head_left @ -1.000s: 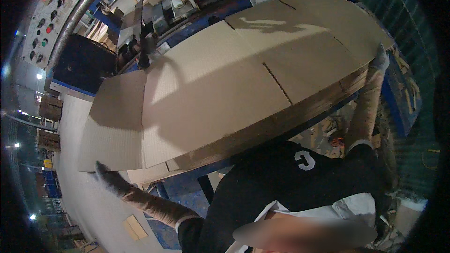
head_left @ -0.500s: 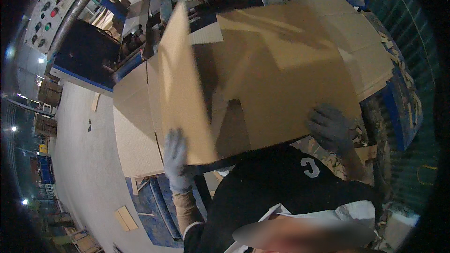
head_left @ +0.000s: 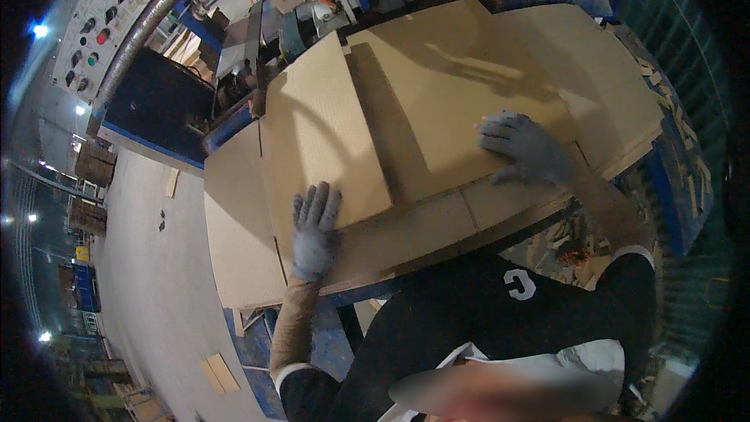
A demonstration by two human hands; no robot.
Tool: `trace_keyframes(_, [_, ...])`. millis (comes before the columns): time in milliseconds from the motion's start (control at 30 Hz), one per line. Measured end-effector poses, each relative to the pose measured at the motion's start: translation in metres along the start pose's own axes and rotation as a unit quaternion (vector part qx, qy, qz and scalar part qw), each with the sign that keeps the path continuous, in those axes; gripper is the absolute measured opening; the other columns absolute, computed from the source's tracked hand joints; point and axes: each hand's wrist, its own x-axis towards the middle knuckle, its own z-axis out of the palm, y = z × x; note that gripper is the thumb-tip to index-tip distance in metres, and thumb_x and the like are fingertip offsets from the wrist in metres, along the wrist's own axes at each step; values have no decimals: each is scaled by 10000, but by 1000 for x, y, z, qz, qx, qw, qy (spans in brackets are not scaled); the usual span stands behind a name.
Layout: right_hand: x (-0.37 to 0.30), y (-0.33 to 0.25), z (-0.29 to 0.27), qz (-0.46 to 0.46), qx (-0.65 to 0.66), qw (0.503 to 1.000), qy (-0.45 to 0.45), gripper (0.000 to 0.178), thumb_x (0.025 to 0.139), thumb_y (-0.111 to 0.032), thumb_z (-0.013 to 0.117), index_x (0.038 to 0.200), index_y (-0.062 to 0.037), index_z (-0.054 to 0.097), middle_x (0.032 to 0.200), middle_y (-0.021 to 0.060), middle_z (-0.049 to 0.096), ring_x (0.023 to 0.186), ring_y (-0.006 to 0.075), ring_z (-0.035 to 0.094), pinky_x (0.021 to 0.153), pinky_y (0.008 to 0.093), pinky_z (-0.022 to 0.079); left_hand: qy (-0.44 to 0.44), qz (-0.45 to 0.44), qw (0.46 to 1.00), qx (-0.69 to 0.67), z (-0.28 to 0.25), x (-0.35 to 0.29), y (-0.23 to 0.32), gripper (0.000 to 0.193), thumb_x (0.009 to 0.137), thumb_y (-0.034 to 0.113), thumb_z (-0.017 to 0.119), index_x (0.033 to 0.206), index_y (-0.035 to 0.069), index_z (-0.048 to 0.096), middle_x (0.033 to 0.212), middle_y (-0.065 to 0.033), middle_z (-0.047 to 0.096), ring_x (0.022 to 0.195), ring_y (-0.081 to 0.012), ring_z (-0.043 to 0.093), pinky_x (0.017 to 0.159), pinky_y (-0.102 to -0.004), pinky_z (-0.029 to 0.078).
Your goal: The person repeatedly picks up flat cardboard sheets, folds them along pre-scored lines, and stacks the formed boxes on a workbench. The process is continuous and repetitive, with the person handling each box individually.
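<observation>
Both gloved hands, left (head_left: 315,233) and right (head_left: 525,147), fingers spread flat on the folded cardboard sheet (head_left: 437,101) atop the stack (head_left: 242,250); likely to slide askew under uneven pressure.

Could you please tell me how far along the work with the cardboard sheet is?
Done: the folded cardboard sheet lies flat on the stack. In hand: left hand and right hand, gloved, press flat on it. Left: its edges are not square with the stack.
</observation>
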Motion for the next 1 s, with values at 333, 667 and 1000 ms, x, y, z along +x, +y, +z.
trace_keyframes(333, [87,88,27,84,-47,995,-5,744,766,-621,593,1272,-76,560,1325,171,516,1271,332,426,1033,472,347,142,-41,988,44,43,118,-58,619,858,323,620,1370,43,416,1356,-176,480,1287,-348,420,1086,-564,229])
trace_keyframes(667, [136,55,59,214,-179,958,69,339,831,-296,586,1101,-92,596,1373,147,470,1092,348,544,900,486,448,67,-282,951,107,52,159,-52,862,826,342,625,1465,-4,160,1483,-199,290,1366,-419,261,1095,-582,211])
trace_keyframes(1000, [-207,115,19,504,-377,774,68,381,871,-155,567,1248,-109,528,1318,189,484,1179,345,502,961,445,448,388,-675,624,-69,2,-138,-47,913,850,484,629,1331,-210,281,1363,-358,381,1269,-439,390,1085,-407,288])
